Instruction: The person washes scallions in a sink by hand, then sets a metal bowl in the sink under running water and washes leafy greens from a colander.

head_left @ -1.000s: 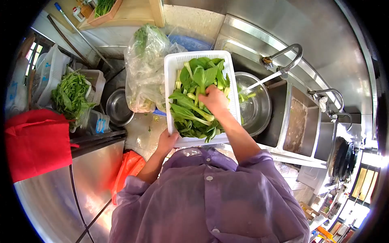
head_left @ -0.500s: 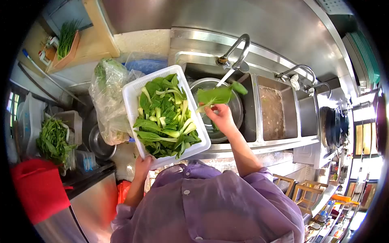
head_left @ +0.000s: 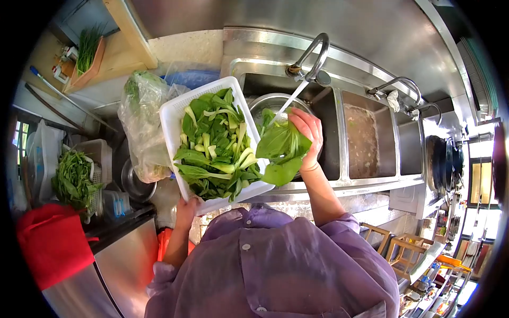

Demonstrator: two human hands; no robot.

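Note:
My left hand (head_left: 187, 210) is closed on the near left corner of a white plastic basket (head_left: 170, 127), which tilts beside the sink. Inside lies a heap of loose bok choy (head_left: 212, 151) with pale stems. Over the near side of the sink, my right hand (head_left: 309, 137) grips a bunch of bok choy leaves (head_left: 281, 148), large and bright green, partly overlapping the basket's right edge. Behind the leaves, a round metal bowl (head_left: 260, 104) sits in the left basin. Water runs from the curved faucet (head_left: 318, 55) down toward it; the bunch hides much of the bowl.
Murky water fills the middle basin (head_left: 361, 138). Left of the basket stands a clear plastic bag (head_left: 143, 127) with greens. Farther left are more leafy greens (head_left: 74, 180), a metal pot (head_left: 137, 183) and a red cloth (head_left: 53, 244). A second faucet (head_left: 397, 87) rises at right.
My right hand has turned over, and the leaves now hang lower and nearer to me, at the basket's right edge. My left hand still holds the basket corner.

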